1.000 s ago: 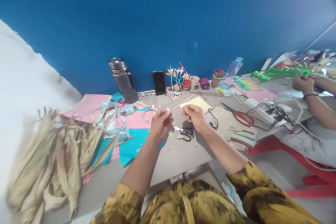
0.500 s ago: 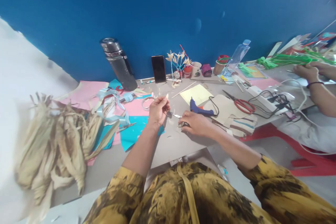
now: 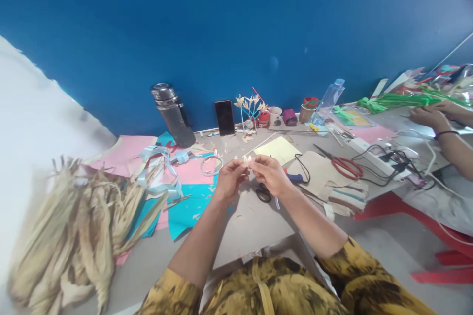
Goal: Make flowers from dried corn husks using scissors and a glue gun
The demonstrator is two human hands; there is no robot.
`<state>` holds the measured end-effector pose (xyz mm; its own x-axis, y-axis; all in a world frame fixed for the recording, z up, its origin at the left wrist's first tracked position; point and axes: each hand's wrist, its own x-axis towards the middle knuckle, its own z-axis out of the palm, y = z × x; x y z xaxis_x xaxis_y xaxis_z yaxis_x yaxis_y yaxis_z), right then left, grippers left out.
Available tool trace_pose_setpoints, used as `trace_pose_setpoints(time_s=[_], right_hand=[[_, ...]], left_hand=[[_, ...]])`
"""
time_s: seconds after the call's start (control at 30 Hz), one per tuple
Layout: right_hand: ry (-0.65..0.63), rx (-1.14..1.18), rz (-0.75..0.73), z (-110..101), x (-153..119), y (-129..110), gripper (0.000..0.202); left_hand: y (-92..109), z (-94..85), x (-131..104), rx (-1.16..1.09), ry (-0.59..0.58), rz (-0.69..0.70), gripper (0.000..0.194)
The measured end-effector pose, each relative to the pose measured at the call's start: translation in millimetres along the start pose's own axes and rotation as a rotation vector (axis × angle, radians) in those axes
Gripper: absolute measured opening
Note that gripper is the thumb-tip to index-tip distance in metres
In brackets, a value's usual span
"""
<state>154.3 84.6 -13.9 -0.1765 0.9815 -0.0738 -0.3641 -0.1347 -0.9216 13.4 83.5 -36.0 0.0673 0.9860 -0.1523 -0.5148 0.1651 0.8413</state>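
So we've got a small pale piece [image 3: 247,161] right at our fingertips, between the two hands. Our left hand [image 3: 231,179] has its thumb and fingers pinched on one side of it, and our right hand [image 3: 271,173] pinches the other. One layer or a couple pressed together? Can't tell.

Progress-wise, several pale flowers [image 3: 253,102] on blue stems [image 3: 242,117] stand beyond both hands, and those look made up already. The bit we're holding isn't on any stem we can see, so we'd call this one early days. Loads of dried husks [image 3: 98,216] are piled well left of the left hand, seemingly unused. Black scissors [image 3: 263,192] lie just on the near side of the right hand, and a blue glue gun [image 3: 295,178], partly hidden, is to its right, neither being held.
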Motion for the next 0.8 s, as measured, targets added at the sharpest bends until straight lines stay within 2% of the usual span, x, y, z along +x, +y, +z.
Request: trace_pose_setpoints(time_s=[0.13, 0.43, 0.8], right_hand=[[0.087, -0.002, 0.0, 3.9, 4.6, 6.4, 0.042], [0.171, -0.213, -0.074, 1.4, 7.3, 7.7, 0.031], [0.191, -0.26, -0.127, 7.0, 8.4, 6.8, 0.024]], left_hand=[[0.2, -1.5, 1.5, -0.023, 0.006, -0.001, 0.034], [-0.1, -0.2, -0.1, -0.013, -0.003, 0.023, 0.031], [3.5, 1.0, -3.1, 0.041, 0.006, 0.085, 0.03]])
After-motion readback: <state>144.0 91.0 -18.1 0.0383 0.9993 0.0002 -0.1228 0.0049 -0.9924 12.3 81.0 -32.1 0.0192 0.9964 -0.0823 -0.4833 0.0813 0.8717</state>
